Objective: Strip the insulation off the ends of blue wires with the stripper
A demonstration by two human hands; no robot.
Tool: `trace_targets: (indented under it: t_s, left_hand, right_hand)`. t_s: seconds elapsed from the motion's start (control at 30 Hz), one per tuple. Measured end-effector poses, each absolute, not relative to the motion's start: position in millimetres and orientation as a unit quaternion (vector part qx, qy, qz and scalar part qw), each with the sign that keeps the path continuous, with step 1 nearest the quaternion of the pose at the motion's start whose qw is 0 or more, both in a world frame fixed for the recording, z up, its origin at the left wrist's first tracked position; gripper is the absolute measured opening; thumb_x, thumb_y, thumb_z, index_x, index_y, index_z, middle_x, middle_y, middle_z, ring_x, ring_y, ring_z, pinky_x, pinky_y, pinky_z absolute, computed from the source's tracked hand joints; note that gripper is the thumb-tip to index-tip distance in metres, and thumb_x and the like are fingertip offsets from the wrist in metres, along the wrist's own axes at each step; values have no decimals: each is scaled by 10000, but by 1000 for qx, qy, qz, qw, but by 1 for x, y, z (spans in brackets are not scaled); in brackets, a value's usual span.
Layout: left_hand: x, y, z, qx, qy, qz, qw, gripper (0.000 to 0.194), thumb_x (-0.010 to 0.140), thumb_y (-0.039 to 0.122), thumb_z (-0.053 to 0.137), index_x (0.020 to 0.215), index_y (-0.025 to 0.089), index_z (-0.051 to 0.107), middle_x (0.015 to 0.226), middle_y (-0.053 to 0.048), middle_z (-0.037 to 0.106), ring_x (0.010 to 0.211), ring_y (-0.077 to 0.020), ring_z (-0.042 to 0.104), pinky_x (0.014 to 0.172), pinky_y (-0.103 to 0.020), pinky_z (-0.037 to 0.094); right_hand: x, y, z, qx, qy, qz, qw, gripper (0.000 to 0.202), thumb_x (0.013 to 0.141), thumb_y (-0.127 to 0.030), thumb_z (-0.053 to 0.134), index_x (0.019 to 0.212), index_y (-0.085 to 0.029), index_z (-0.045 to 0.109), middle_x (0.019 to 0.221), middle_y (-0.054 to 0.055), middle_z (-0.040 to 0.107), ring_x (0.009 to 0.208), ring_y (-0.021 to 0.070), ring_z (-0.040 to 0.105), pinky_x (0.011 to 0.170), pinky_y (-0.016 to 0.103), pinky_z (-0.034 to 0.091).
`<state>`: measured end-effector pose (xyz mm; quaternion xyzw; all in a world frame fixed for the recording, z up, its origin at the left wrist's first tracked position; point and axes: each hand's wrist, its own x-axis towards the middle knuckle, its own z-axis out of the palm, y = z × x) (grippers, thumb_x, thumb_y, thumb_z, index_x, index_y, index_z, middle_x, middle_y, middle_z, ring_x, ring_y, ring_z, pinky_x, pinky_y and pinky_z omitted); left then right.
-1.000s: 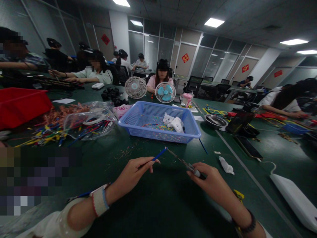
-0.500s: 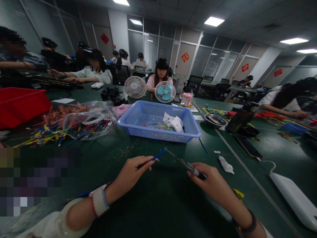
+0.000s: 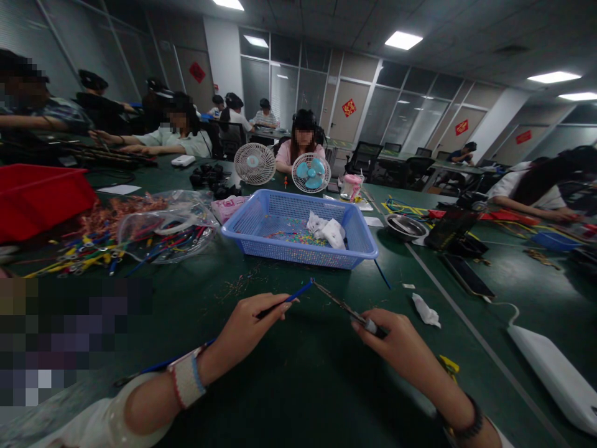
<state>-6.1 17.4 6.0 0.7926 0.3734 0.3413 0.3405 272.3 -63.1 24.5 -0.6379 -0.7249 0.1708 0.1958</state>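
Between the thumb and fingers of my left hand (image 3: pixel 254 323) is a blue wire (image 3: pixel 301 291), its free end pointing up and to the right. My right hand (image 3: pixel 396 342) is closed around a long, thin metal tool (image 3: pixel 342 305) with a grey and black handle. The tool's narrow tip meets the end of the blue wire, in front of the basket. Its exact kind is hard to make out. More blue wire (image 3: pixel 163 364) runs along my left forearm.
A blue plastic basket (image 3: pixel 298 256) holds colourful bits and crumpled white tissue (image 3: pixel 332 233). Left are a bag of wires (image 3: pixel 175 230) and a red bin (image 3: pixel 41 202). Right lie a metal bowl (image 3: pixel 405 229), a phone (image 3: pixel 467 277) and a white power bank (image 3: pixel 553 373). Co-workers sit around.
The tool has turned slightly in my right hand, showing less of its grey handle. My left hand and the blue wire are nearly still.
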Motion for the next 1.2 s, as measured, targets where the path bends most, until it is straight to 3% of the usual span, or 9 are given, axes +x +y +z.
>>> trace_targets:
  t_s: [0.2,0.47,1.03,1.2]
  left_hand:
    - [-8,20,0,793,375,353,327,240,916,323,521,1011,206,708,734,12,663,694,-145,628,663,-249,470]
    - [-7,21,0,794,379,351,321,230,918,323,524,998,211,708,733,16,659,691,-142,622,664,-250,464]
    - [-8,21,-2,797,366,355,324,240,920,323,522,1031,213,704,722,12,667,685,-145,633,659,-253,481]
    - [-7,18,0,783,380,360,336,240,876,352,587,1023,204,707,911,-26,727,813,-172,663,740,-271,507]
  right_hand:
    - [272,-62,27,-627,-727,182,213,138,850,-252,522,807,-207,645,909,31,687,830,168,629,746,265,455]
    - [275,-62,23,-639,-722,165,209,152,810,-220,529,833,-224,679,1067,45,684,940,198,642,808,302,487]
    - [273,-62,25,-620,-731,179,223,124,824,-207,523,806,-211,646,819,5,670,751,146,613,686,250,440]
    - [274,-62,20,-628,-734,149,212,126,833,-230,542,755,-202,636,728,-3,637,670,135,580,636,245,409]
